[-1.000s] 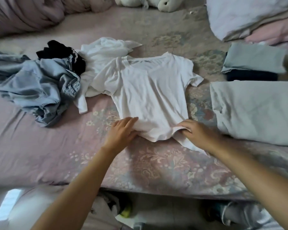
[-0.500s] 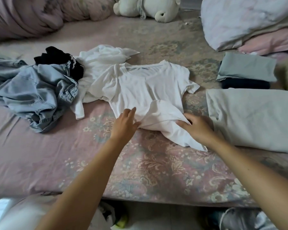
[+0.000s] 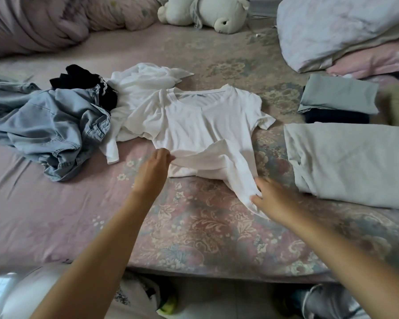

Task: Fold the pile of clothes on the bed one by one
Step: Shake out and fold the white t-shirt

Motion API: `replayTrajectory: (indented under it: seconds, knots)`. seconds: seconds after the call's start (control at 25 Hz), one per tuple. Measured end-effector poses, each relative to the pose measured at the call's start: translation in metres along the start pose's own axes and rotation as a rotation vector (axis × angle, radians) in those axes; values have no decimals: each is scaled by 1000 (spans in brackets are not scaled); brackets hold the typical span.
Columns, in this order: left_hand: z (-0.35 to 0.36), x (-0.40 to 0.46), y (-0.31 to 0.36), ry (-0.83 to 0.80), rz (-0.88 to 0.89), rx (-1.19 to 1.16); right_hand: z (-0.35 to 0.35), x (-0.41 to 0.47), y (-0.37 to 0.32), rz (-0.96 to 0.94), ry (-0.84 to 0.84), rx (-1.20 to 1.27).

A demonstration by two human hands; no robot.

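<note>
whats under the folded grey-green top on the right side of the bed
A dark navy folded garment lies directly under the folded grey-green top; only its front edge shows. Anything further beneath that stack is covered.

T-shirt (image 3: 200,125) lies on bed (image 3: 55,215), jeans (image 3: 51,127) to its left

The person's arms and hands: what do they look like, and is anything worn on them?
Both forearms are bare, with no sleeve in view. The left hand and right hand show no glove, ring, watch or bracelet.
</note>
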State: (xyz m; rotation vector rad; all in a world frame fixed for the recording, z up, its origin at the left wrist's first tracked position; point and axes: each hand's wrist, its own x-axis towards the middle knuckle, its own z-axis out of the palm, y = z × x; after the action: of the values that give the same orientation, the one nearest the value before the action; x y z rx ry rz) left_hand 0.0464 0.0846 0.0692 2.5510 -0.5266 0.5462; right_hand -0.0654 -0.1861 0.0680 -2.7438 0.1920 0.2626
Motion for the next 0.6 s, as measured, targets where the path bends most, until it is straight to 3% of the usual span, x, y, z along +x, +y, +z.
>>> replayTrajectory:
  seconds: [0.12,0.36,0.44,0.52,0.6]
  knots:
    - [-29,-31,1,207,-211,-156,26,-24,23,-114,192,-275]
    - [-33,-130,-40,-132,-432,-145,27,-38,44,12,203,-110]
    - [-32,-138,-43,-199,-351,-127,29,-41,45,38,184,-106]
    - [-27,-136,-42,-273,-162,-80,33,-43,45,54,149,-138]
    - [-23,-121,-38,-268,-71,-9,28,-43,39,75,135,-25]
